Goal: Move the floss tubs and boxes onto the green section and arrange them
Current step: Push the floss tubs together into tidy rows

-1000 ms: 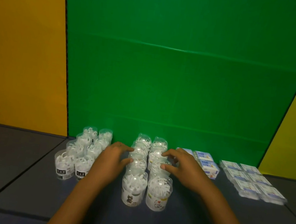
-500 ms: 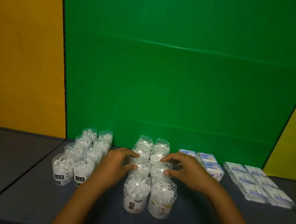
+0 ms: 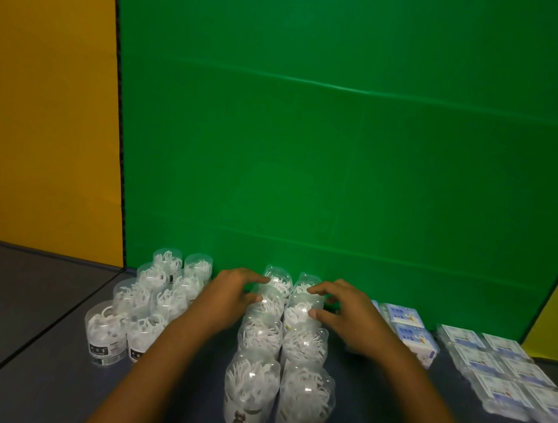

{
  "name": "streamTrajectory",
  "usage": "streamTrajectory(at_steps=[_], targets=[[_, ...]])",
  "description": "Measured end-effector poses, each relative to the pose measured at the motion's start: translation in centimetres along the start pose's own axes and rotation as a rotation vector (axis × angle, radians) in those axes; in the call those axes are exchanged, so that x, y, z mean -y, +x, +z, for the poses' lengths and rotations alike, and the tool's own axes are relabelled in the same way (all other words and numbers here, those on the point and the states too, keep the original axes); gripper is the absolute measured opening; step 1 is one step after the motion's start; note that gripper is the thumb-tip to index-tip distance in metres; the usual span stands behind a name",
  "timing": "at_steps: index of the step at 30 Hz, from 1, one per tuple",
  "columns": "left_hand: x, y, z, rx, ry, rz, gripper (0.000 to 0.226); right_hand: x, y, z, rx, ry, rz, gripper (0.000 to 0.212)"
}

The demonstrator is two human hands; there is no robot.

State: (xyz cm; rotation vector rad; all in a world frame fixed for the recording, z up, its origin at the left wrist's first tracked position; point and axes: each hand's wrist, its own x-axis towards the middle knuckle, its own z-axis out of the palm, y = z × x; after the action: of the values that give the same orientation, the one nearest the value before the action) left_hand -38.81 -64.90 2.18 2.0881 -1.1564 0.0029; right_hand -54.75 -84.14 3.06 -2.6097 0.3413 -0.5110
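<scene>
Floss tubs (image 3: pixel 280 335) in the middle double column, both hands now nearer the green backdrop (image 3: pixel 346 149) than a second ago.
The left hand (image 3: pixel 227 300) and right hand (image 3: pixel 346 313) have slid from mid-column to the tubs closest to the backdrop, curved fingers pressing their sides from either flank, gripping none. These clear tubs hold white floss picks. A second tub cluster (image 3: pixel 147 304) stands left of the column; blue-labelled boxes (image 3: pixel 409 332) and flat packs (image 3: pixel 508 373) lie right of it.
</scene>
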Motion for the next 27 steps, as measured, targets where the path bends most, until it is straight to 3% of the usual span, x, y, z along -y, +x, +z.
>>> streamTrajectory(at_steps=[11, 17, 23, 27], targets=[[0.8, 1.0, 0.1, -0.036, 0.008, -0.036, 0.036, -1.6, 2.0, -0.2, 0.077, 0.032, -0.054, 0.032], [1.1, 3.5, -0.5, -0.155, 0.014, -0.026, 0.026, -2.6, 4.2, -0.8, -0.092, -0.067, -0.018, 0.034], [0.7, 6.6, 0.8, 0.053, -0.004, -0.034, 0.042, -3.2, 6.0, 0.2, -0.022, -0.050, 0.002, 0.038], [1.5, 7.1, 1.0, 0.042, 0.050, -0.079, 0.038, -3.9, 6.5, 0.1, 0.013, -0.020, -0.018, 0.034]])
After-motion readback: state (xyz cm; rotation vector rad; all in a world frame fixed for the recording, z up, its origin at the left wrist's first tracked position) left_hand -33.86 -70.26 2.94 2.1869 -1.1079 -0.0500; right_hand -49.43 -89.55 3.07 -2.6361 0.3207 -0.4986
